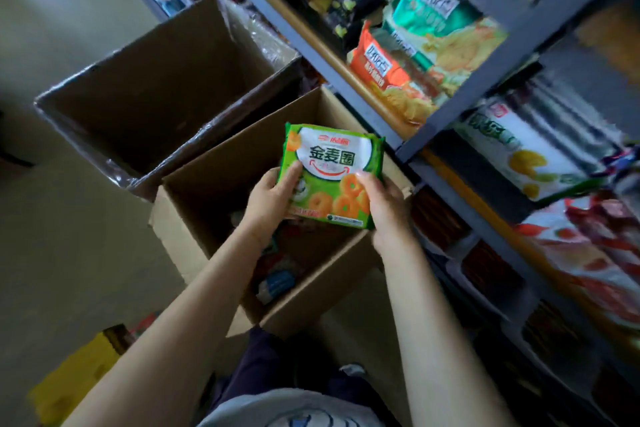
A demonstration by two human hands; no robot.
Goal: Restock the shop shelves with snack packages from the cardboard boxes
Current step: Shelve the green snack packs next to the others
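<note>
Left hand (273, 198): thumb laid over the front of a green snack packet (332, 173) near its lower left corner, remaining fingers curled behind it, gripping. Right hand (384, 208): thumb on the packet's lower right front, fingers wrapped behind the right edge, also gripping. Packet held face-up toward the camera, slightly tilted, white oval label with a red smile line and orange ring snacks printed on it.

Packet sits in the air above the near cardboard box (214, 184), over the box's far right corner. Box is open; inside, at the bottom, a few packets (277, 284) in shadow, one bluish, others too dark to tell.

Second cardboard box (145, 90), bigger, stands just beyond the near one on the floor (69, 236), touching or almost touching it; clear plastic film on its outer walls. Interior dark, contents not readable.

Grey metal shelves (460, 94) run along the right side. Upper level: an orange snack bag (384, 69) and a green bag (433, 7), lying tilted. Lower level: a white and green bag (526, 152) with yellow pieces printed; below that, red and white bags (588, 253), blurred.

Yellow object (76, 378) on the floor at lower left, blurred.
</note>
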